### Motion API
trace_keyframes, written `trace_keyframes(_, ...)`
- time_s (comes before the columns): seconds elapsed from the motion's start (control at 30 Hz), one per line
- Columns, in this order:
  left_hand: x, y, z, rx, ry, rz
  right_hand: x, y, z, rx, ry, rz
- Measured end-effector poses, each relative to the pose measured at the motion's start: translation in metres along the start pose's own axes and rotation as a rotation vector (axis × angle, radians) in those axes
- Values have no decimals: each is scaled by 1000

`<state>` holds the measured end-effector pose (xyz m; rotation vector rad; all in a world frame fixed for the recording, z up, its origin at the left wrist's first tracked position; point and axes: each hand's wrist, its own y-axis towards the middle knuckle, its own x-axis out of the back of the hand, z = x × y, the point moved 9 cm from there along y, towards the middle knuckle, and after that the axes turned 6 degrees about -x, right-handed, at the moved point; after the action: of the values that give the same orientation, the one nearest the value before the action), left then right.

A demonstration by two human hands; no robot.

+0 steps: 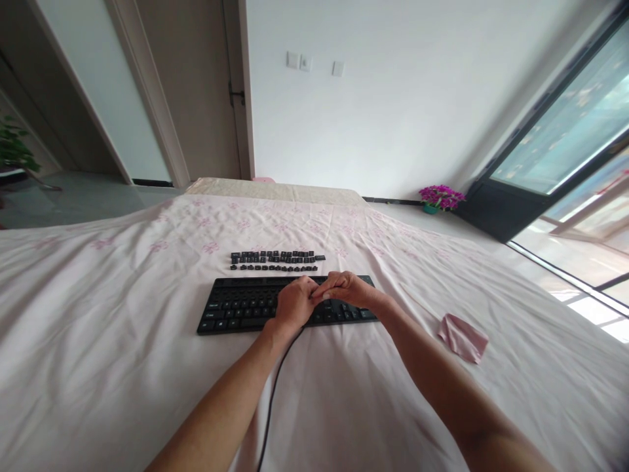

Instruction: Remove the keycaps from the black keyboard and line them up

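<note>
A black keyboard (246, 322) lies flat on a pale pink floral cloth (147, 367). Its upper key rows look bare of caps, while the lower rows carry theirs. Over the keyboard's right-middle part, my left hand (296, 303) and my right hand (341, 288) meet with fingertips together. Both are closed in a pinch; whatever they grip, if anything, is hidden by the fingers. Behind the keyboard, loose black keycaps (275, 258) sit in three rows. A black cable (271, 400) runs from under my left hand toward me.
To the right lies a folded pink cloth (463, 337). Beyond the covered surface are a white wall (373, 124), a door (201, 85) and a pot of magenta flowers (441, 198). A green plant (14, 147) stands far left, a dark-framed glass door (550, 157) at right.
</note>
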<state>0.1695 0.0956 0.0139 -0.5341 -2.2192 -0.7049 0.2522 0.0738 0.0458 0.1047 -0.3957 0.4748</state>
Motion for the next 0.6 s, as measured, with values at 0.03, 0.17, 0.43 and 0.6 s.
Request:
trace_keyframes(0.03,0,-1,-1,-9,17,-2,-1,0,1,-7,-13,3)
trace_keyframes(0.17,-1,-2,-1,-26,71,-2,-5,-1,2,-14,-50,18)
trace_keyframes(0.43,-1,-1,1,-18,-22,8,7,-10,1,21,-252,-88)
trace_keyframes(0.6,-1,-1,1,-38,14,24,4,-4,10,31,-205,-143)
